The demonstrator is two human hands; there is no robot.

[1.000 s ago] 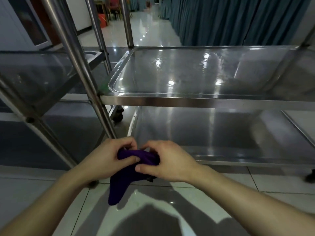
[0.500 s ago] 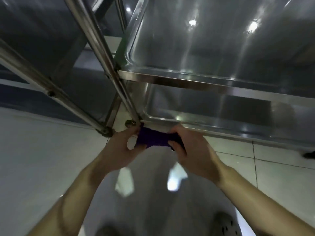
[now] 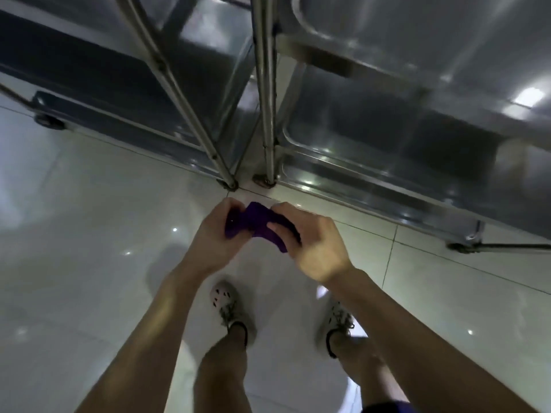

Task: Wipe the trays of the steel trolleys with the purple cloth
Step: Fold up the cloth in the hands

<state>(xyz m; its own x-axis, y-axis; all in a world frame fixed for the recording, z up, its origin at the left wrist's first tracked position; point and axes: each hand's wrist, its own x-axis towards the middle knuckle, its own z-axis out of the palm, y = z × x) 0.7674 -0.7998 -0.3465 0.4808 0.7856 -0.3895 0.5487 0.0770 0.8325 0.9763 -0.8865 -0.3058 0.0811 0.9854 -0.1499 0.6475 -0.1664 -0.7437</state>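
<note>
A bunched purple cloth [image 3: 255,224] is held between both hands above the floor, in front of the trolleys. My left hand [image 3: 216,238] grips its left end and my right hand [image 3: 313,242] grips its right end, fingers curled over the fabric. Just beyond the hands, the right steel trolley's bottom tray [image 3: 372,162] lies low, with its upper tray [image 3: 417,40] above it. The left steel trolley [image 3: 125,93] stands beside it, its slanted post [image 3: 179,93] close to the right trolley's upright post [image 3: 267,108].
Glossy pale floor tiles [image 3: 89,234] spread to the left and below. My two feet in light shoes [image 3: 229,311] stand under the hands. A caster wheel [image 3: 47,120] shows at the far left and another trolley foot [image 3: 465,245] at the right.
The view has tilted down steeply, so my feet show and the trays sit at the top. The cloth, which hung from my hands, is bunched tighter between them.
</note>
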